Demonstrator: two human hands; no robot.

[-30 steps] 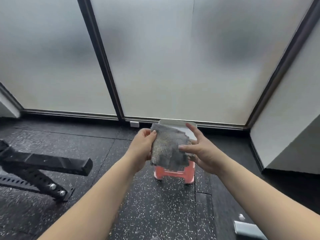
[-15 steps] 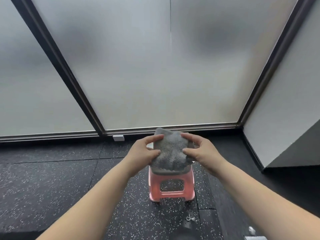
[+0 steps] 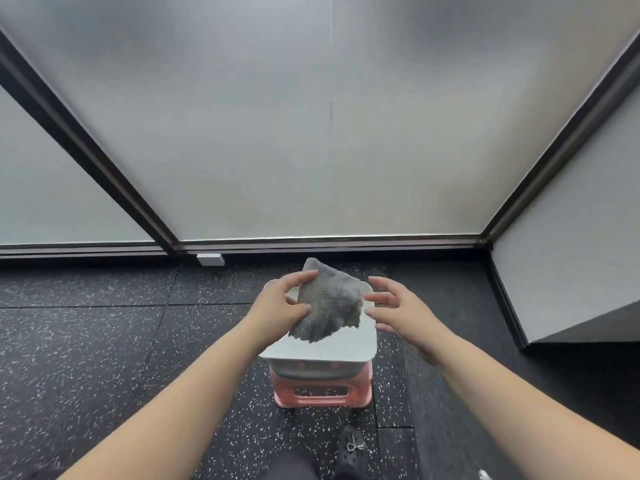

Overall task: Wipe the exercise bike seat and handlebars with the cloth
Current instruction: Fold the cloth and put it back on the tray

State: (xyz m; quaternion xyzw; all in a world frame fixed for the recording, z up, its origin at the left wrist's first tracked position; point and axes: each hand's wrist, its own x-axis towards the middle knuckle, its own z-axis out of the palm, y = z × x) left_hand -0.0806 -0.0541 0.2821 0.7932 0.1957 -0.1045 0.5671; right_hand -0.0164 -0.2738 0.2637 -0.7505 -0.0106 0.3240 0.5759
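Left hand (image 3: 280,306) grips cloth (image 3: 327,301); bike unseen.

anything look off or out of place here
Nothing is spilled or broken. One oddity: no exercise bike is in view. The left hand pinches the crumpled grey cloth above a pink stool with a white top, and the right hand is open beside it. The cloth's lower edge looks frayed.

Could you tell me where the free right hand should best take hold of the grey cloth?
Probably the cloth's right edge, coming in from the right. The left hand pinches the left side, the rest hangs loose, and the open right hand is beside that edge.
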